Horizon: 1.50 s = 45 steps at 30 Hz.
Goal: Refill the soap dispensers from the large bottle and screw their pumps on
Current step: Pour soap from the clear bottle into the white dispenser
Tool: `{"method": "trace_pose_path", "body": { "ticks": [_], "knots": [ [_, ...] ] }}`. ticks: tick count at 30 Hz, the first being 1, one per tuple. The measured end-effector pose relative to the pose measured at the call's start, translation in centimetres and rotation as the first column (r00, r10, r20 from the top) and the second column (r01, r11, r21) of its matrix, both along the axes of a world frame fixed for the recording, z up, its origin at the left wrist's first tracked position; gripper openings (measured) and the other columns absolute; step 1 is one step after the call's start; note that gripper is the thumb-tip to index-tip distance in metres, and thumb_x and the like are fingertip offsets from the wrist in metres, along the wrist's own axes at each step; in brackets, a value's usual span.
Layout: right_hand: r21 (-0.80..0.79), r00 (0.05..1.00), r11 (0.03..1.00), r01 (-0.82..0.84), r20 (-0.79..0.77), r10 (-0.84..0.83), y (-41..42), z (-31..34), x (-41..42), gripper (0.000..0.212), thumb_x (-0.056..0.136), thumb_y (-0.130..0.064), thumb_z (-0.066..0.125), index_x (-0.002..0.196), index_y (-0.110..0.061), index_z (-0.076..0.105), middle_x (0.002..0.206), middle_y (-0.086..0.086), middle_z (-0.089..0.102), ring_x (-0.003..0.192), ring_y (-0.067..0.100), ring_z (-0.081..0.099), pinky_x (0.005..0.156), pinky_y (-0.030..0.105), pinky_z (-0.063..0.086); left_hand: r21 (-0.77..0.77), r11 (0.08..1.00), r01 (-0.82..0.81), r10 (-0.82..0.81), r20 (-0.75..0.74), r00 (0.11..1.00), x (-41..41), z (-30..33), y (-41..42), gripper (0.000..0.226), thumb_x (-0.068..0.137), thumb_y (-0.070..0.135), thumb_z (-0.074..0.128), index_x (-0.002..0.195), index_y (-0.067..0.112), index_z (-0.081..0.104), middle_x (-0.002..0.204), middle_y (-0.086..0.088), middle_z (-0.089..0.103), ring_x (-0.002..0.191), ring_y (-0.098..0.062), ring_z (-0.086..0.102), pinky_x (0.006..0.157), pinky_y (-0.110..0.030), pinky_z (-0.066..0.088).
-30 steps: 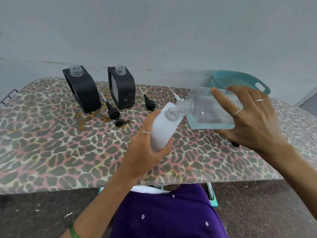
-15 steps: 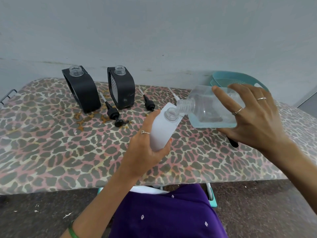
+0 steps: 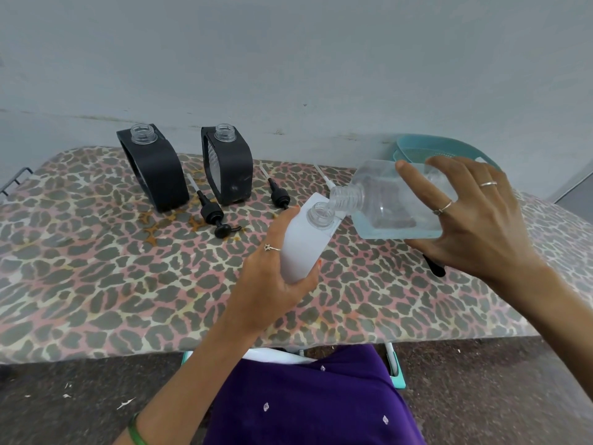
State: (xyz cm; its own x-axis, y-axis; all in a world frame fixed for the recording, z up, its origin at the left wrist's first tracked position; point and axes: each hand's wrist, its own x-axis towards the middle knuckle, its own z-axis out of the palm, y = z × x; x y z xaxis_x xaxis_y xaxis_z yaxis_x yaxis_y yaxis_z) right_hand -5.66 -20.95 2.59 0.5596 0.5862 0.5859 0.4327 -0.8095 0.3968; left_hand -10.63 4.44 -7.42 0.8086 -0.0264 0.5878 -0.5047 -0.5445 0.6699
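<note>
A: Start at the fingers. What has each got hold of?

B: The left hand (image 3: 272, 268) has its fingers wrapped round the white dispenser (image 3: 305, 242), lifted off the table (image 3: 96, 284) and leaning toward the right. The right hand (image 3: 465, 226) grips the large bottle (image 3: 391, 203) with spread, curled fingers (image 3: 417, 184), tipped so its neck sits just over the dispenser's open mouth.

A: So the pour is on?

B: That is the step, I judge: filling the first of three. I cannot make out a stream at the neck; the liquid looks pooled low in the bottle.

A: And next?

B: More tilt, probably, keeping neck and mouth lined up, or it spills on the cloth. Then a pump (image 3: 213, 213) from the table gets screwed on. The two black dispensers (image 3: 154, 168) (image 3: 229, 168) stand by the wall, mouths open, pumps lying beside them.
</note>
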Motion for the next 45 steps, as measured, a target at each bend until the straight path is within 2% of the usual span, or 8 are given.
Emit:
{"method": "trace_pose_path", "body": {
  "ticks": [4, 9, 15, 21, 26, 30, 39, 45],
  "knots": [
    [0.006, 1.000, 1.000, -0.008, 0.005, 0.008, 0.01, 0.02, 0.05, 0.067, 0.089, -0.063, 0.038, 0.142, -0.023, 0.038, 0.120, 0.024, 0.056, 0.106, 0.042, 0.054, 0.086, 0.053, 0.041, 0.018, 1.000, -0.005, 0.006, -0.004, 1.000, 0.07, -0.10, 0.03, 0.074, 0.080, 0.035, 0.070, 0.140, 0.020, 0.029, 0.128, -0.006, 0.054, 0.104, 0.001, 0.046, 0.079, 0.000, 0.043],
    [0.004, 0.999, 1.000, -0.017, 0.030, 0.017, -0.06, 0.10, 0.13, 0.068, 0.084, -0.056, 0.052, 0.142, -0.023, 0.038, 0.118, 0.024, 0.057, 0.105, 0.042, 0.054, 0.083, 0.052, 0.042, -0.002, 1.000, -0.007, 0.007, 0.006, 1.000, 0.04, -0.13, 0.03, 0.075, 0.079, 0.033, 0.071, 0.140, 0.020, 0.030, 0.122, 0.006, 0.048, 0.101, 0.001, 0.046, 0.077, -0.001, 0.044],
    [-0.001, 1.000, 1.000, -0.010, 0.019, 0.010, -0.16, 0.16, 0.16, 0.074, 0.079, -0.053, 0.059, 0.143, -0.024, 0.037, 0.119, 0.023, 0.056, 0.106, 0.042, 0.053, 0.084, 0.052, 0.042, -0.004, 1.000, -0.002, 0.002, 0.007, 1.000, 0.04, -0.17, 0.00, 0.077, 0.079, 0.028, 0.076, 0.140, 0.021, 0.029, 0.123, 0.008, 0.046, 0.104, 0.002, 0.044, 0.079, 0.000, 0.043],
    [-0.009, 1.000, 1.000, -0.012, 0.019, 0.012, -0.14, 0.21, 0.18, 0.074, 0.079, -0.055, 0.058, 0.143, -0.023, 0.037, 0.119, 0.024, 0.056, 0.106, 0.042, 0.053, 0.083, 0.053, 0.042, 0.004, 1.000, -0.005, 0.005, 0.005, 1.000, 0.05, -0.23, 0.03, 0.078, 0.079, 0.027, 0.076, 0.140, 0.019, 0.029, 0.124, 0.008, 0.045, 0.105, 0.002, 0.044, 0.080, -0.003, 0.044],
    [-0.018, 1.000, 1.000, -0.011, 0.022, 0.012, -0.10, 0.21, 0.21, 0.074, 0.080, -0.055, 0.058, 0.143, -0.023, 0.037, 0.119, 0.024, 0.056, 0.105, 0.042, 0.054, 0.083, 0.052, 0.042, 0.004, 1.000, -0.010, 0.010, -0.004, 1.000, 0.07, -0.24, 0.03, 0.078, 0.079, 0.028, 0.076, 0.141, 0.020, 0.029, 0.125, -0.001, 0.053, 0.104, 0.001, 0.045, 0.079, -0.003, 0.044],
    [-0.013, 1.000, 1.000, -0.018, 0.024, 0.019, -0.04, 0.23, 0.19, 0.071, 0.082, -0.056, 0.055, 0.142, -0.023, 0.037, 0.119, 0.024, 0.056, 0.105, 0.042, 0.054, 0.082, 0.052, 0.042, 0.000, 1.000, -0.007, 0.007, 0.005, 1.000, 0.09, -0.27, 0.03, 0.079, 0.078, 0.027, 0.077, 0.140, 0.021, 0.028, 0.123, 0.007, 0.046, 0.103, 0.001, 0.045, 0.078, -0.001, 0.044],
    [-0.009, 0.999, 1.000, -0.024, 0.029, 0.025, -0.10, 0.25, 0.19, 0.070, 0.084, -0.057, 0.054, 0.142, -0.023, 0.037, 0.119, 0.024, 0.056, 0.105, 0.042, 0.054, 0.083, 0.052, 0.042, 0.001, 1.000, 0.000, 0.000, -0.004, 1.000, 0.16, -0.28, 0.10, 0.074, 0.081, 0.039, 0.067, 0.141, 0.020, 0.029, 0.127, -0.003, 0.054, 0.104, -0.001, 0.047, 0.080, -0.008, 0.048],
    [-0.019, 1.000, 1.000, -0.015, 0.018, 0.015, -0.29, 0.37, 0.27, 0.074, 0.081, -0.058, 0.055, 0.143, -0.023, 0.035, 0.119, 0.025, 0.056, 0.105, 0.043, 0.054, 0.083, 0.052, 0.042, 0.002, 1.000, 0.006, -0.006, -0.004, 1.000, 0.22, -0.34, 0.06, 0.074, 0.081, 0.038, 0.068, 0.141, 0.020, 0.029, 0.128, -0.002, 0.053, 0.103, -0.002, 0.049, 0.079, -0.008, 0.049]
  ]
}}
